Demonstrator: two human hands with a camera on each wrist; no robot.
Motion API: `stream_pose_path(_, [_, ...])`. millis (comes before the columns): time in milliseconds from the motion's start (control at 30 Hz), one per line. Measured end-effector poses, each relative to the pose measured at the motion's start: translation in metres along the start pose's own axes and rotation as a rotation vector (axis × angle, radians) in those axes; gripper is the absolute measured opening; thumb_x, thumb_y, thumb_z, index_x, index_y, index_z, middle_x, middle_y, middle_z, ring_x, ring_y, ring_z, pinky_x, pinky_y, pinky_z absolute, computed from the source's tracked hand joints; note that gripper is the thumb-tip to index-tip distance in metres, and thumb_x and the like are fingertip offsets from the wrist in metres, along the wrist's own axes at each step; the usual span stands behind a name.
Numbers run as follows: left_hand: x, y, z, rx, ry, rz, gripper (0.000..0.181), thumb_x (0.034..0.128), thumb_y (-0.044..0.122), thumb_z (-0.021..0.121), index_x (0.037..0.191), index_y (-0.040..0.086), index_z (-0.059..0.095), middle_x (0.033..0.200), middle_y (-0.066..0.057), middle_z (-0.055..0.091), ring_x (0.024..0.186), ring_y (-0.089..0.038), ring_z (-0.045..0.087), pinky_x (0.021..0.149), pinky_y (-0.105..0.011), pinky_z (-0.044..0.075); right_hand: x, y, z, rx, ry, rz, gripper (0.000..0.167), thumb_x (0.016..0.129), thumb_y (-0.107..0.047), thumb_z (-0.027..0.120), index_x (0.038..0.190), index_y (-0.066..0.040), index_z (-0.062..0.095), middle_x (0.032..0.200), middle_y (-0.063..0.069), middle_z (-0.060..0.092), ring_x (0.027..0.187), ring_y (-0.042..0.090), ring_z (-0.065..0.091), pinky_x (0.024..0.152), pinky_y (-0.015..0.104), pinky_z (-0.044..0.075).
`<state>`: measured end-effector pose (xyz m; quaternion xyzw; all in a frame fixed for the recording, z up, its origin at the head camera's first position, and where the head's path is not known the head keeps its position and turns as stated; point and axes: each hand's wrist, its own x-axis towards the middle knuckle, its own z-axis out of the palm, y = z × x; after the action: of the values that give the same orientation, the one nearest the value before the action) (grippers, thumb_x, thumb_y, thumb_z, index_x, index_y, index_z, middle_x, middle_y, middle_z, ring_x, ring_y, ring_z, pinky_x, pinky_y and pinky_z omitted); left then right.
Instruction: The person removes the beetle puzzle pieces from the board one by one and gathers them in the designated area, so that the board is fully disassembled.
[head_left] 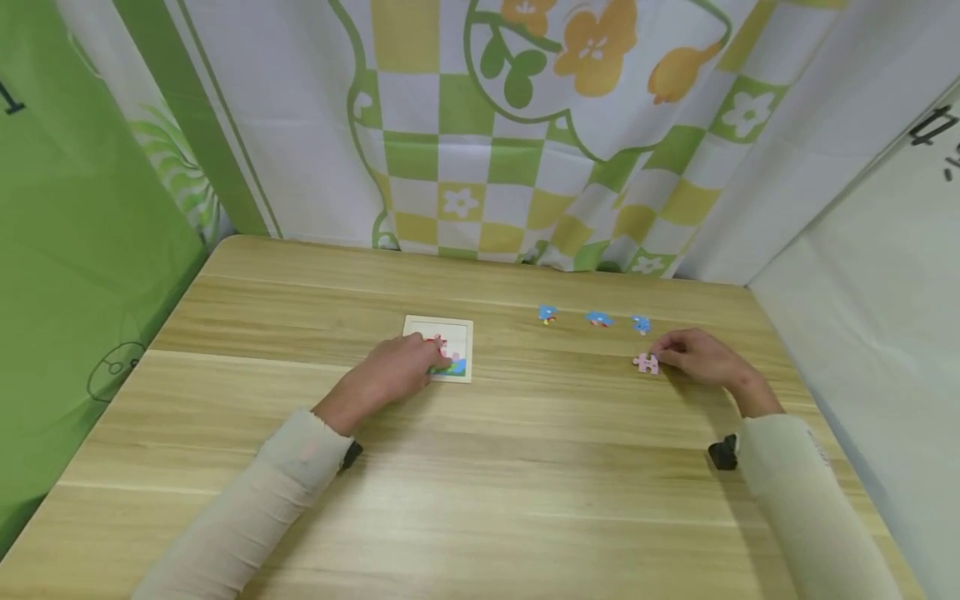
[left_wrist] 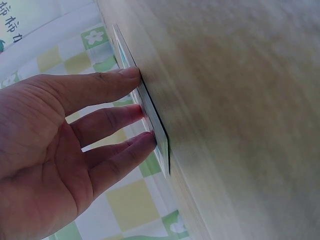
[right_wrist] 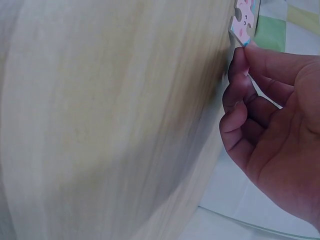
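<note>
At the right of the table my right hand (head_left: pixel 693 357) pinches a pink jigsaw piece (head_left: pixel 647 363) by its edge, between thumb and fingertips. In the right wrist view that piece (right_wrist: pixel 243 22) shows part of a printed face. My left hand (head_left: pixel 401 367) rests its fingertips on a square wooden puzzle tray (head_left: pixel 468 337), over the pieces inside it. Red, pink, blue and green parts of those pieces (head_left: pixel 457 365) show past the fingers; the hand hides the rest. From the left wrist view, the left hand's fingers (left_wrist: pixel 107 122) are spread and fairly straight against the tray (left_wrist: pixel 159 135).
Three loose blue jigsaw pieces lie in a row farther back: one on the left (head_left: pixel 547 312), one in the middle (head_left: pixel 598 318) and one on the right (head_left: pixel 641 324). A patterned curtain (head_left: pixel 517 167) hangs along the table's back edge.
</note>
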<state>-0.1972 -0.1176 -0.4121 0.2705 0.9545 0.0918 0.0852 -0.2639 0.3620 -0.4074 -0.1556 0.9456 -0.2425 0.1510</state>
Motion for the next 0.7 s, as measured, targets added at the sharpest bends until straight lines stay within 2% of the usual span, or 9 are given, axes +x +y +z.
stream_pose_path(300, [0.0020,-0.0005,0.0007,-0.009,-0.004,-0.010,0.039,0.0929,0.006,0.075,0.131,0.015,0.073,0.132,-0.015,0.066,0.104,-0.036,0.064,0.080,-0.047,0.056,0.0036,0.0024,0.0052,0.000,0.037,-0.004,0.018,0.104,-0.009,0.059,0.105,0.003,0.071,0.097,0.010,0.069,0.089,0.020,0.057,0.083,0.043,0.046])
stream_pose_path(533, [0.0019,-0.0003,-0.0012,-0.008,-0.015,-0.006,0.040,0.0918,0.004,0.075,0.130,0.015,0.074,0.133,-0.013,0.066,0.104,-0.036,0.064,0.082,-0.048,0.056,0.0030,0.0013,0.0061,0.013,0.001,0.023,0.022,0.107,-0.013,0.056,0.110,0.004,0.069,0.100,0.010,0.068,0.091,0.021,0.056,0.083,0.043,0.045])
stream_pose_path(700, [0.0006,0.0000,-0.0016,-0.018,-0.019,0.001,0.040,0.0926,0.002,0.074,0.131,0.013,0.073,0.140,-0.011,0.062,0.109,-0.036,0.063,0.085,-0.047,0.056,0.0021,-0.0014,0.0060,0.024,-0.006,0.029,0.024,0.107,-0.014,0.055,0.111,0.005,0.069,0.102,0.011,0.068,0.092,0.021,0.056,0.083,0.042,0.046])
